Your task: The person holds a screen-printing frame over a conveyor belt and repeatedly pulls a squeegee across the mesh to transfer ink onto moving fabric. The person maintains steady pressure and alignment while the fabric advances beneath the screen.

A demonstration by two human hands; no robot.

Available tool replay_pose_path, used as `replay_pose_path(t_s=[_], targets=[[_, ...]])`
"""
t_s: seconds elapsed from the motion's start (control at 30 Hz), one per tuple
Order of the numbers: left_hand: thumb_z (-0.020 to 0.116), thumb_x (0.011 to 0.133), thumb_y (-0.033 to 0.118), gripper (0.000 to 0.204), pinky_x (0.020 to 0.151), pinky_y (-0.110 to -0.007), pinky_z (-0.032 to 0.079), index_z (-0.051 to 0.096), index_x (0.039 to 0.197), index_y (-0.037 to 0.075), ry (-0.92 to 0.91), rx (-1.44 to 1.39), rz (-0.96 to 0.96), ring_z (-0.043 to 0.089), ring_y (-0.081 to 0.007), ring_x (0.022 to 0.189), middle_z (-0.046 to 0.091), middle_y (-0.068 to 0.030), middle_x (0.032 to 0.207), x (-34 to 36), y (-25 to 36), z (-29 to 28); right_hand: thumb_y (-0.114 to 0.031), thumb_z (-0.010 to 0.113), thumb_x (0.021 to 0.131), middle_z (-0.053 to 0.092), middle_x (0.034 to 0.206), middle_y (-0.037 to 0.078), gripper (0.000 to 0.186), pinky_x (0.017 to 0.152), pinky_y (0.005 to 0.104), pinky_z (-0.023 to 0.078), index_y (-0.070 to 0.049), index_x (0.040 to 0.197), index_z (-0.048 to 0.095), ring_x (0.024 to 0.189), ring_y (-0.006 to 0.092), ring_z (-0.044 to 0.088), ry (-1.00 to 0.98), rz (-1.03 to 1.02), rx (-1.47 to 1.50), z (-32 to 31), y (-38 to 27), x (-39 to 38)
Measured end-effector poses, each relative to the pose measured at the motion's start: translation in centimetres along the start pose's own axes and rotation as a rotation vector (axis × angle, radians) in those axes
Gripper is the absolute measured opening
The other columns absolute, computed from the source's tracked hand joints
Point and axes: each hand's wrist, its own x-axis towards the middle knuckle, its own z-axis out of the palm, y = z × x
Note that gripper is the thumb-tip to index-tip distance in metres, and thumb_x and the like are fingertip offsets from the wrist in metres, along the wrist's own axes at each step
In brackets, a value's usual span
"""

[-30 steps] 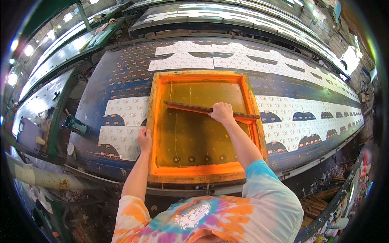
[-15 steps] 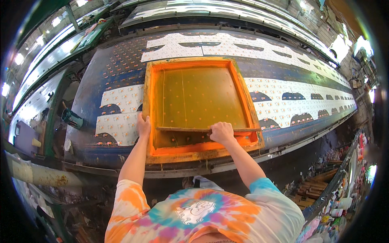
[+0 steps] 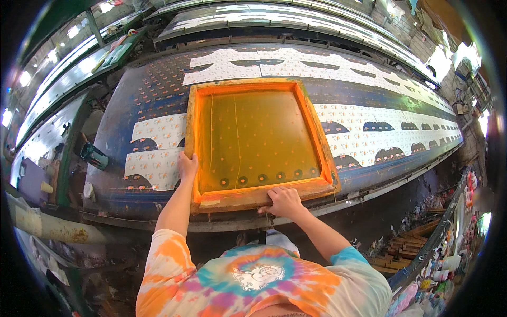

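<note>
A screen-printing frame [image 3: 266, 201], wooden and smeared with orange ink, lies on the long dark printing table [image 3: 116, 127]. Its mesh [image 3: 259, 132] looks olive-yellow, with small orange dots and a row of dark rings near the closest side. My left hand [image 3: 187, 165] grips the frame's left rim, low down. At the near rim, right of its middle, my right hand [image 3: 284, 202] curls its fingers over the wood, thumb pointing left. No squeegee can be made out clearly; one lying along the near inner wall would be hard to tell from it.
White printed fabric pieces [image 3: 364, 124] with curved cut-outs lie in rows on the table, left, right and beyond the frame. A dark green bucket [image 3: 94, 156] stands at the left. Wooden blocks [image 3: 396, 253] and clutter fill a rack [image 3: 441, 248] at the lower right.
My right hand has left the long squeegee bar over the mesh and moved nearer, onto the near rim. The bar no longer stands out across the mesh, and the dark rings show. My left hand stays.
</note>
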Motion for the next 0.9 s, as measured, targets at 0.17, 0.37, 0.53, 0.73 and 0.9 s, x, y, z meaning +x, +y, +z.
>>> replay_pose_path(t_s=[0.17,0.37,0.53,0.73,0.9], targets=[[0.075,0.089,0.028,0.049,0.094,-0.053,0.052,0.058,0.121,-0.005,-0.02,0.045,-0.063,0.062,-0.0459,0.113,0.064,-0.0287,0.12,0.1,-0.1,0.0,-0.038,0.081,0.088,0.073,0.087,0.022,0.043,0.07,0.0471,0.057,0.001,0.1,0.07,0.081,0.0406,0.072,0.145,0.11,0.698,-2.4,8.4,1.3],[0.08,0.084,0.031,0.056,0.098,-0.05,0.052,0.062,0.123,-0.005,0.011,0.099,-0.068,0.064,-0.0447,0.114,0.067,-0.0283,0.119,0.7,-0.3,0.4,-0.041,0.077,0.09,0.073,0.098,0.025,0.047,0.083,0.0516,0.054,0.005,0.094,0.071,0.092,0.0433,0.07,0.424,0.598,-0.001,-3.4,24.3,2.5],[0.078,0.086,0.034,0.05,0.092,-0.053,0.054,0.065,0.119,-0.001,-0.014,0.165,-0.135,0.067,-0.0444,0.107,0.069,-0.0264,0.114,0.8,0.7,0.4,-0.048,0.079,0.084,0.073,0.094,0.028,0.055,0.083,0.0516,0.054,0.006,0.091,0.074,0.09,0.0429,0.071,0.158,0.815,0.147,-1.2,28.9,2.8],[0.082,0.081,0.03,0.042,0.088,-0.05,0.055,0.073,0.109,0.0,0.019,0.155,-0.118,0.071,-0.0418,0.1,0.075,-0.0237,0.103,1.4,-0.9,1.3,-0.053,0.083,0.078,0.074,0.085,0.026,0.057,0.08,0.0494,0.055,0.003,0.087,0.077,0.084,0.0414,0.072,0.069,0.867,0.206,-1.5,29.6,2.3],[0.083,0.082,0.033,0.047,0.089,-0.052,0.054,0.069,0.112,-0.002,-0.078,0.144,-0.117,0.068,-0.0436,0.104,0.071,-0.0256,0.11,1.8,-1.5,0.7,-0.047,0.085,0.078,0.07,0.073,0.026,0.056,0.069,0.0474,0.055,0.008,0.079,0.073,0.072,0.0395,0.071,0.156,0.769,0.2,-1.2,29.7,1.9]])
